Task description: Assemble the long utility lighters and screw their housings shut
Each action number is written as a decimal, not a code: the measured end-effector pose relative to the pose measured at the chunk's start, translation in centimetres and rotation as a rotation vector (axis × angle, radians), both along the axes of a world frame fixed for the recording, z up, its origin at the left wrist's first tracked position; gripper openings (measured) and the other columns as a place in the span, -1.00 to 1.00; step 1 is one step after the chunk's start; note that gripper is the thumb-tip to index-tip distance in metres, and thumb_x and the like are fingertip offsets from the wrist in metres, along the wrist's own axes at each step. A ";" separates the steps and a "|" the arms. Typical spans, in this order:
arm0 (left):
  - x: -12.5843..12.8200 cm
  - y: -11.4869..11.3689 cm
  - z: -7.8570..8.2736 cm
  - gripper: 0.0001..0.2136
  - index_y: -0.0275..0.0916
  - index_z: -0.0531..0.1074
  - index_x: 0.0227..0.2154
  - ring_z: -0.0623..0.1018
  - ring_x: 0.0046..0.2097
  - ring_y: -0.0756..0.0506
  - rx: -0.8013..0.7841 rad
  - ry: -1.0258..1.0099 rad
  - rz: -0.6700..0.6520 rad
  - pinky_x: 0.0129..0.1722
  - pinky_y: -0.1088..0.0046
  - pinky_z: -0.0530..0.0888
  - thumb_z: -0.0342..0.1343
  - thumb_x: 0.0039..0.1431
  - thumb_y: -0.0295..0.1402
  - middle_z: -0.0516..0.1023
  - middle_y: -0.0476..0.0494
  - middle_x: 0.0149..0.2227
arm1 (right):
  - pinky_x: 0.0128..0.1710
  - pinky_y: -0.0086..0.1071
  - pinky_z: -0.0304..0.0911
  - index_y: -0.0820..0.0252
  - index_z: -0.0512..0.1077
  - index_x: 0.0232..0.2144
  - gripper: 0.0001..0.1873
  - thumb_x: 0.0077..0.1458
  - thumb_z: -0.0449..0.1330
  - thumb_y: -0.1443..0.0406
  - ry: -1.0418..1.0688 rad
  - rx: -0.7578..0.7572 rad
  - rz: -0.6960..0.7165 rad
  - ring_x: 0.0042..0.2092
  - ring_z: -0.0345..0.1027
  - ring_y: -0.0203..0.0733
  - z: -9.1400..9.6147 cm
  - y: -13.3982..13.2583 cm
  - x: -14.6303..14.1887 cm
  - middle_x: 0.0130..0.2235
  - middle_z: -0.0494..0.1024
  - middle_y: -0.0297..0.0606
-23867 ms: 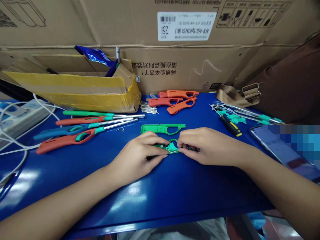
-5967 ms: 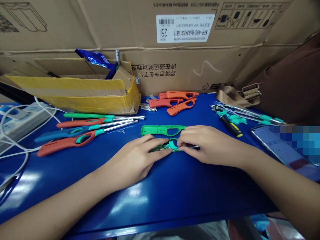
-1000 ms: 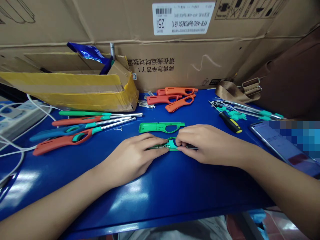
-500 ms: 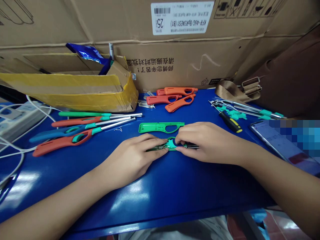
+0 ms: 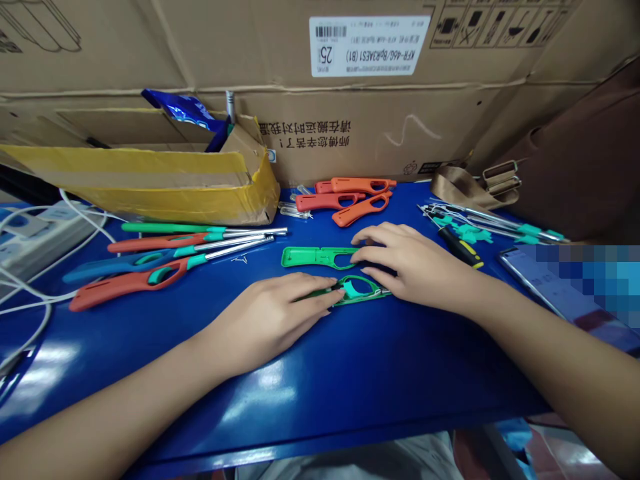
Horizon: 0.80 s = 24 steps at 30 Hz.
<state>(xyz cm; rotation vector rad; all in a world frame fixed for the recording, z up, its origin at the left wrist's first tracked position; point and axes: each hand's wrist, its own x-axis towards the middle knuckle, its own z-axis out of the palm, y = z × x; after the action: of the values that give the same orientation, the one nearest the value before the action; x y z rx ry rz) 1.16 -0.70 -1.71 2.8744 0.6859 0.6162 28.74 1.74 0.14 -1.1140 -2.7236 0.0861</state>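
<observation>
On the blue table (image 5: 350, 373) lies a green lighter handle half with a teal trigger (image 5: 357, 290) set in it. My left hand (image 5: 277, 313) pinches its left end between thumb and fingers and keeps it flat on the table. My right hand (image 5: 413, 263) is open with fingers spread. Its fingertips rest on the right end of an empty green handle shell (image 5: 317, 257), which lies just behind the first part.
Several finished long-nosed lighters (image 5: 175, 250) lie at left, before a yellow-taped cardboard box (image 5: 150, 177). Orange handle shells (image 5: 350, 197) sit at the back, and a screwdriver (image 5: 463, 250), metal tubes with teal parts (image 5: 495, 223) and a phone (image 5: 575, 280) at right. A power strip with cables (image 5: 30, 233) is far left.
My right hand has let go of the trigger end of the green part and moved back onto the empty green shell, fingers now spread. My left hand stays on the part.
</observation>
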 end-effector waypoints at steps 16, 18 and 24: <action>0.6 0.3 -0.5 -0.67 -0.25 0.48 0.12 0.57 -0.07 -0.13 -0.193 -0.164 0.191 -0.05 0.26 0.57 0.20 0.33 -0.32 0.61 -0.20 -0.07 | -0.26 -0.32 0.25 0.15 0.41 -0.24 -0.94 0.26 0.15 0.29 0.264 -0.076 -0.281 -0.27 0.47 -0.14 1.1 0.0 0.2 -0.28 0.60 -0.25; 0.6 0.4 -0.5 -0.64 -0.24 0.47 0.13 0.57 -0.06 -0.15 -0.194 -0.161 0.198 -0.05 0.25 0.57 0.22 0.32 -0.30 0.61 -0.20 -0.07 | -0.27 -0.35 0.25 0.15 0.40 -0.26 -0.97 0.23 0.18 0.32 0.296 -0.091 -0.261 -0.29 0.46 -0.17 1.1 0.1 0.4 -0.31 0.58 -0.28; 0.3 0.6 -0.4 -0.66 -0.25 0.49 0.10 0.57 -0.11 -0.15 -0.184 -0.158 0.202 -0.09 0.25 0.56 0.24 0.30 -0.31 0.62 -0.18 -0.14 | -0.23 -0.33 0.23 0.15 0.36 -0.25 -0.96 0.24 0.12 0.37 0.066 -0.203 -0.130 -0.22 0.37 -0.17 0.9 0.1 0.8 -0.14 0.46 -0.22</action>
<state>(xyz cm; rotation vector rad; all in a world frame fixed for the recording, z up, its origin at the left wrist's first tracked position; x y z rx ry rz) 1.46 -0.13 -2.06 2.5761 0.9611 0.7525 29.52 1.88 1.07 -1.3137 -2.6219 0.3797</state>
